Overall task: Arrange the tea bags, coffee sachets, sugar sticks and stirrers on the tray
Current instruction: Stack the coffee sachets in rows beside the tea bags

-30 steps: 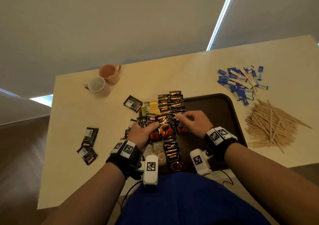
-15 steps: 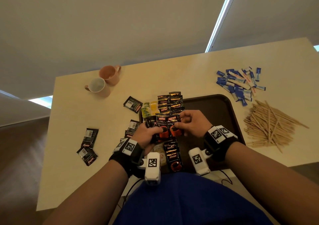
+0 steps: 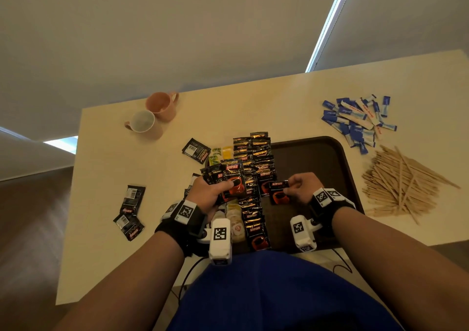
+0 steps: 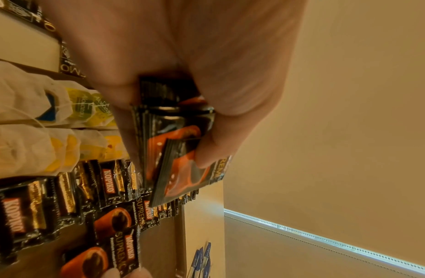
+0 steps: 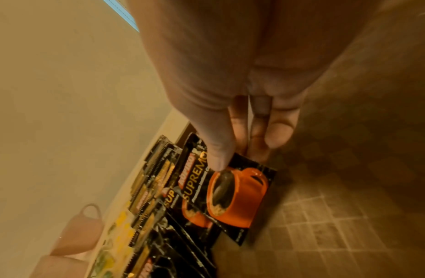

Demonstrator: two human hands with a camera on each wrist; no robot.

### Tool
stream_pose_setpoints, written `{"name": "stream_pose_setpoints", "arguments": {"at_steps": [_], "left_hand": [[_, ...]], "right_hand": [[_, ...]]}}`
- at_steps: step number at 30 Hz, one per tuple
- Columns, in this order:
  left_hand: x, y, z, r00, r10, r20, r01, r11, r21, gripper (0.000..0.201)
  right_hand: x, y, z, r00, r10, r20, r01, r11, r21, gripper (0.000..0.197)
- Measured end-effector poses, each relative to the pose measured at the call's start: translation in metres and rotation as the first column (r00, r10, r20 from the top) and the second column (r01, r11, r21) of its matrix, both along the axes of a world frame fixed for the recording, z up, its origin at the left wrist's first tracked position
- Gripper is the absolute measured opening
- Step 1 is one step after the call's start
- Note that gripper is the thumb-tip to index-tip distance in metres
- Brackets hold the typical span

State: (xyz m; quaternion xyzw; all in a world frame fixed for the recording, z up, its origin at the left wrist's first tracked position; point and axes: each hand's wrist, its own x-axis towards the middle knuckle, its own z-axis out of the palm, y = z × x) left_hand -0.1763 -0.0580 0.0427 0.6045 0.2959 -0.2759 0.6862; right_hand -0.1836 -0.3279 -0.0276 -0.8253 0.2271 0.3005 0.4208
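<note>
Left hand [image 3: 208,193] grips a fanned sachet stack [image 3: 225,178] – right hand [image 3: 302,187] pinches one sachet [image 3: 278,192] over the tray [image 3: 330,158].

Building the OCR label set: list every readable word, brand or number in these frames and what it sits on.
"KOPIKO SUPREMO": sachet pinched by the right hand.
"KOPIKO SUPREM", end cut off: front sachet of the stack gripped by the left hand.
"KOPIKO": gold-striped sachets in a row on the tray.
Red lettering on the sugar sticks: too small to read.
Tea bag tags: blurred.
Wrist markers: patterns only.
</note>
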Motion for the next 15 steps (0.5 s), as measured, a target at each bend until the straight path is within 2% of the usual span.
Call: {"name": "stream_pose_setpoints", "arguments": {"at_steps": [5,9,11,15], "left_hand": [[0.0,0.003,-0.008,1.0,-0.003,-0.018,0.004,1.0,0.012,0.041],[0.001,0.006,-0.012,1.0,-0.002,-0.024,0.003,0.999,0.035,0.039],[0.0,0.006,-0.014,1.0,-0.005,-0.02,0.006,1.0,0.026,0.035],[-0.001,0.006,-0.015,1.0,0.013,-0.023,-0.012,1.0,0.01,0.042]], "right_hand": [[0.003,0.008,-0.005,1.0,-0.003,-0.03,0.004,1.0,0.031,0.019],[0.011,0.019,-0.005,1.0,-0.005,0.031,0.005,1.0,-0.004,0.012],[0.016,0.023,-0.003,0.994,0.073,0.076,-0.067,0.994,-0.081,0.007],[0.021,0.027,-0.003,0.982,0.169,0.088,-0.153,0.974,-0.167,0.015]]}}
